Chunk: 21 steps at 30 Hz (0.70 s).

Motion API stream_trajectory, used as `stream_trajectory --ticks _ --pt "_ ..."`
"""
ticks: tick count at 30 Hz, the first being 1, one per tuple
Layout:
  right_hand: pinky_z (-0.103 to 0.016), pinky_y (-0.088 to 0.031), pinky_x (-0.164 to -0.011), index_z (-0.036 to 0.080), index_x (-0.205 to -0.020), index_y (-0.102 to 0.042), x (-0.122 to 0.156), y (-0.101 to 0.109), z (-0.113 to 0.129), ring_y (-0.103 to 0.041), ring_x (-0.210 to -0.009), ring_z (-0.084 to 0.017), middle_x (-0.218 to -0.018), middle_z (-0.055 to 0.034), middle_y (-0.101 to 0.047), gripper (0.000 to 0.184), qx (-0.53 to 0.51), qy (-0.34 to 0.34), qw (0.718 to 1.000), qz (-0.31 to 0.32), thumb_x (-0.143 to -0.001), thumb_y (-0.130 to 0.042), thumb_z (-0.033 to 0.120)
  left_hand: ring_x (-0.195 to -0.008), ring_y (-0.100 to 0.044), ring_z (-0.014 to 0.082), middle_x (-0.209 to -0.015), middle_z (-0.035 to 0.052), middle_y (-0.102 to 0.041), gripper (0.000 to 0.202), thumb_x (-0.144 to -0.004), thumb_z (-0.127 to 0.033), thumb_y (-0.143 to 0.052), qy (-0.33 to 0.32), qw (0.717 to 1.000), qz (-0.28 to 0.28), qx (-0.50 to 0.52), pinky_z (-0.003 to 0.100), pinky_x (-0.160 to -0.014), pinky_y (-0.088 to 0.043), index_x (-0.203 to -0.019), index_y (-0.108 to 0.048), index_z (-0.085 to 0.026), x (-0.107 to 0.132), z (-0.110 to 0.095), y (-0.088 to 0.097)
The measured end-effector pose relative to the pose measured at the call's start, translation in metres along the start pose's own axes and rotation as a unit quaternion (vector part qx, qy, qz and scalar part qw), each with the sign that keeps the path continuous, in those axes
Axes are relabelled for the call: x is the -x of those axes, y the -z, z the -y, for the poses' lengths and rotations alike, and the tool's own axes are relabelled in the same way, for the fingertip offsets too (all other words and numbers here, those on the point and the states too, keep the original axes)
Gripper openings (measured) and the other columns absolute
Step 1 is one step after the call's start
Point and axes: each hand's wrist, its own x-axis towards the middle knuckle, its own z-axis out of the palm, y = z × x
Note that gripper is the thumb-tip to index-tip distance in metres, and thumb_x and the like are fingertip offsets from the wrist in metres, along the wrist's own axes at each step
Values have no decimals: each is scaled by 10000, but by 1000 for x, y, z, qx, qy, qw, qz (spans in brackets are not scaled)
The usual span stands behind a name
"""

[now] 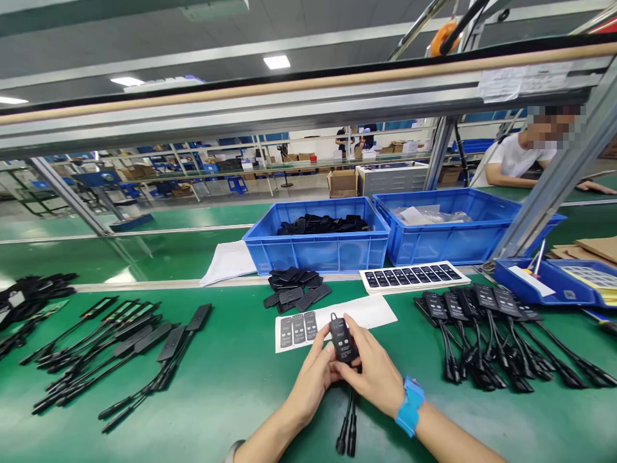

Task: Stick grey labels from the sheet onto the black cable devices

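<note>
Both my hands hold one small black control box [344, 341] with cables [349, 424] hanging from it toward me. My left hand [313, 381] grips its left side, fingers curled round it. My right hand [373, 372], with a blue wrist strap [411, 405], pinches its right side and top. Just beyond lies a white label sheet [371, 312] with three dark labels [299, 329] left on it. A pile of black covers [294, 287] sits behind that sheet.
Two blue bins [318, 251] [453, 241] stand at the back of the green bench. A full label sheet [413, 275] lies before them. Finished cabled boxes [491, 328] lie at right, unlabelled ones [120, 354] at left. A seated person [518, 157] works at far right.
</note>
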Motion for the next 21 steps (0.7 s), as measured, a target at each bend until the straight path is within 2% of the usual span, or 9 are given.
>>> stream_trajectory --ticks 3,5,8,11,12,14,17,19,21 --pt "-407 -509 -898 155 -1410 -355 -13 25 -10 -550 -1114 -273 -1259 -158 -538 572 136 36 989 -54 -854 -464 236 -1140 -593 266 -1265 152 -604 566 -948 -450 -405 -51 985 55 -157 469 -993 -437 -1437 -256 -207 3 -2 6" --pt "-430 -496 -896 110 -1343 -438 -23 53 -18 -571 -1057 -292 -1198 -188 -533 501 244 15 963 -116 -855 -436 223 -1263 -487 269 -1386 131 -512 519 -931 -397 -465 -106 932 64 -342 480 -1083 -352 -1410 -356 -230 6 -3 9" --pt "-448 -499 -761 43 -1239 -531 -29 97 -30 -599 -881 -315 -1063 -222 -552 436 422 -87 887 -165 -832 -446 174 -1365 -349 269 -1479 105 -403 537 -896 -336 -522 -136 833 72 -532 480 -1136 -287 -1407 -386 -243 10 -4 11" --pt "-527 -429 -754 46 -1167 -578 -27 121 -38 -554 -931 -387 -1048 -261 -573 381 537 -152 803 -211 -817 -435 95 -1401 -281 282 -1521 116 -327 571 -877 -318 -539 -115 784 84 -604 497 -1141 -281 -1417 -373 -229 10 -4 8" --pt "-564 -396 -792 60 -1175 -576 -27 121 -39 -520 -1001 -413 -1099 -270 -561 389 530 -148 805 -222 -814 -432 79 -1410 -256 291 -1531 126 -303 586 -871 -319 -548 -110 775 87 -617 508 -1142 -273 -1420 -368 -222 9 -3 7" --pt "-601 -343 -870 92 -1198 -573 -30 108 -37 -469 -1101 -419 -1186 -257 -532 402 450 -114 864 -193 -819 -440 85 -1425 -197 314 -1547 156 -247 625 -856 -331 -576 -104 759 91 -636 534 -1142 -252 -1427 -356 -202 8 -3 5" --pt "-460 -410 -917 152 -1121 -640 -44 68 -30 -546 -1061 -310 -1122 -164 -604 330 300 -47 951 -54 -824 -495 139 -1433 -76 358 -1558 215 -145 744 -810 -400 -643 -101 739 105 -657 580 -1139 -196 -1439 -329 -155 5 -3 4" --pt "-318 -470 -856 182 -1032 -684 -59 36 -24 -614 -944 -218 -1010 -93 -664 266 249 -12 968 18 -809 -542 151 -1428 -27 381 -1559 236 -105 870 -762 -460 -688 -105 733 120 -661 599 -1137 -167 -1461 -277 -146 3 -5 4" --pt "-262 -490 -792 181 -995 -701 -75 7 -19 -635 -841 -178 -939 -66 -677 251 210 6 976 61 -787 -566 139 -1430 -36 387 -1562 221 -128 955 -726 -486 -716 -122 735 133 -653 599 -1137 -170 -1481 -223 -170 2 -7 4"
